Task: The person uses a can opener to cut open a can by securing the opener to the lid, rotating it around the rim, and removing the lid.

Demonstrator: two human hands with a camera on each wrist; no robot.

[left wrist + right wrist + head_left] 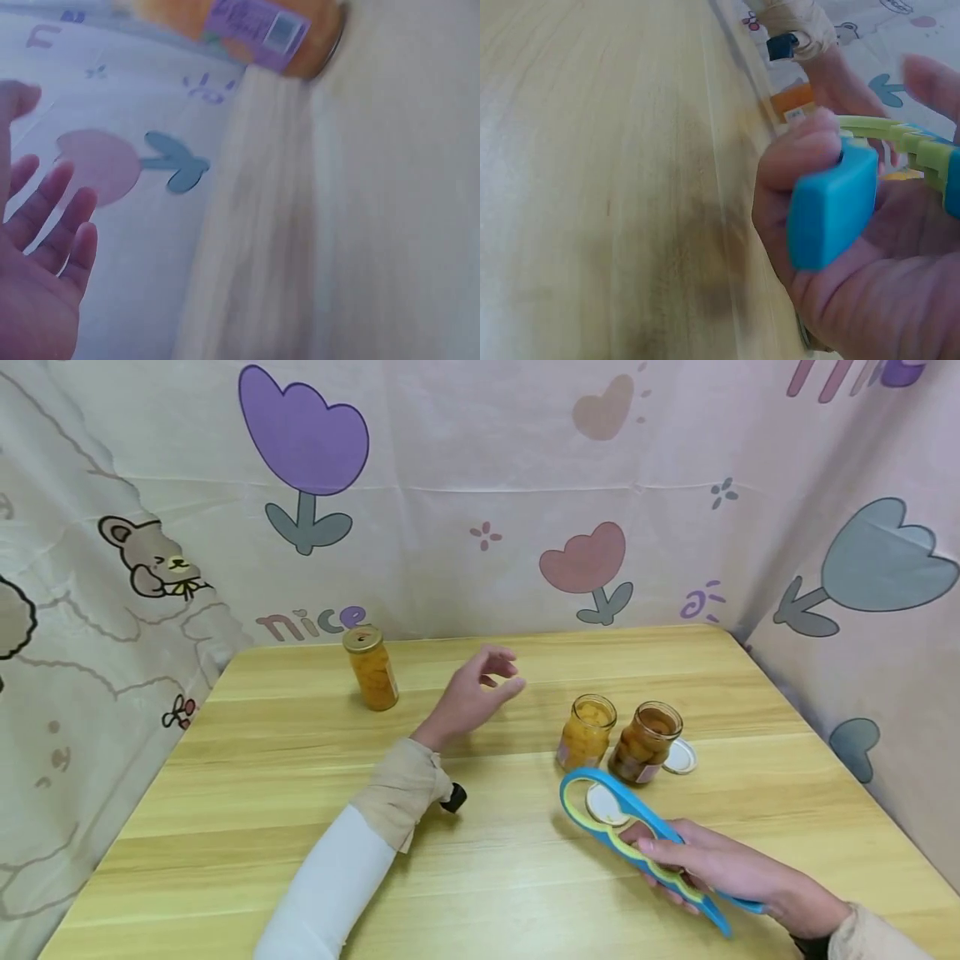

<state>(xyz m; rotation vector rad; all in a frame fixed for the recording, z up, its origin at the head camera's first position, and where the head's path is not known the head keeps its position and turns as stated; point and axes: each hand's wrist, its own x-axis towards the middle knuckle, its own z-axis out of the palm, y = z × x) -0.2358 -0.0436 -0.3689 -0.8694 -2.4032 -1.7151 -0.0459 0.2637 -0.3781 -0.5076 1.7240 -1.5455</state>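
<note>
Blue-and-yellow looped plastic jar opener [636, 807]: above yellowish wooden bench [487, 893], toward near right corner. Right hand [720, 862] grips it; left hand's [471, 692] fingers loose, empty. Likely light, stiff; best held by handles.

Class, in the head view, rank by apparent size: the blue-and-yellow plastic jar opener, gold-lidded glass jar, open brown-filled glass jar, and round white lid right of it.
1. Blue-and-yellow jar opener
2. Gold-lidded jar and open brown-filled jar: too alike to rank
3. Round white lid
</note>
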